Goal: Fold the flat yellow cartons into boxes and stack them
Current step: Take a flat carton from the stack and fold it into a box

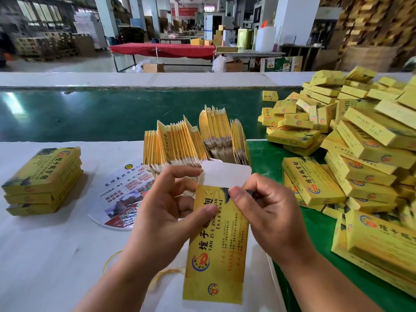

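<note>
I hold one flat yellow carton (221, 251) upright in front of me, its white top flap (225, 174) standing open. My left hand (166, 212) grips its left edge, thumb on the printed face. My right hand (267, 210) pinches the carton near the flap's fold on the right side. Behind it stands a row of flat yellow cartons (195, 140) on edge. Three folded boxes (44, 181) lie stacked at the left. A large loose heap of folded boxes (351, 145) fills the right side.
A round printed fan (122, 199) lies on the white table (45, 255) under the flat cartons. A green conveyor belt (90, 113) runs across behind. A yellow string (157, 278) lies near my left wrist. Factory tables and pallets stand far behind.
</note>
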The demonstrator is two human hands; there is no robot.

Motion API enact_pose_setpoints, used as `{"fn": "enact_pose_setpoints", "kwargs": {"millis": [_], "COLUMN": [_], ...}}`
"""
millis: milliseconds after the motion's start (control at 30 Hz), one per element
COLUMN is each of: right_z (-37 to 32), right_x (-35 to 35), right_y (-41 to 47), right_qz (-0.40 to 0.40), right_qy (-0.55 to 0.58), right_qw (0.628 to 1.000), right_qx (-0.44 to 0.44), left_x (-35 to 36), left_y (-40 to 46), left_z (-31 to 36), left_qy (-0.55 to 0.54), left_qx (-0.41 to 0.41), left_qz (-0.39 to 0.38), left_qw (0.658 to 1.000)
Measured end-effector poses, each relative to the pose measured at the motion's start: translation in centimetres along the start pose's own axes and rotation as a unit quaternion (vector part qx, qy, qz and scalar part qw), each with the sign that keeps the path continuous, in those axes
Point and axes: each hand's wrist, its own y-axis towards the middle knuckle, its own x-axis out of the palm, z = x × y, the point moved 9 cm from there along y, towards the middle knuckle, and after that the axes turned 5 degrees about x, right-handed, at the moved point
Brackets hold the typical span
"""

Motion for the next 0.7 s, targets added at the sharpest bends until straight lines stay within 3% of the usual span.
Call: {"fn": "enact_pose_setpoints", "kwargs": {"millis": [133, 367, 633, 700], "right_z": [0.3, 0.1, -0.1, 0.5], "right_x": [0.0, -0.2, 0.3, 0.0], "right_y": [0.1, 0.0, 0.0, 0.2], "right_qz": [0.009, 0.017, 0.005, 0.011], "right_qy": [0.002, 0.01, 0.014, 0.05], "right_qw": [1.0, 1.0, 1.0, 0.997], "right_qx": [0.008, 0.009, 0.01, 0.049], "left_x": [0.0, 1.5, 0.2, -0.1], "left_y": [0.3, -0.4, 0.1, 0.2], "left_z": [0.1, -1.1, -0.5, -0.1], "left_qy": [-0.007, 0.103, 0.162, 0.124], "left_qx": [-0.002, -0.025, -0.016, -0.013], "left_qz": [-0.024, -0.117, -0.06, -0.028], "left_qw": [1.0, 0.987, 0.985, 0.992]}}
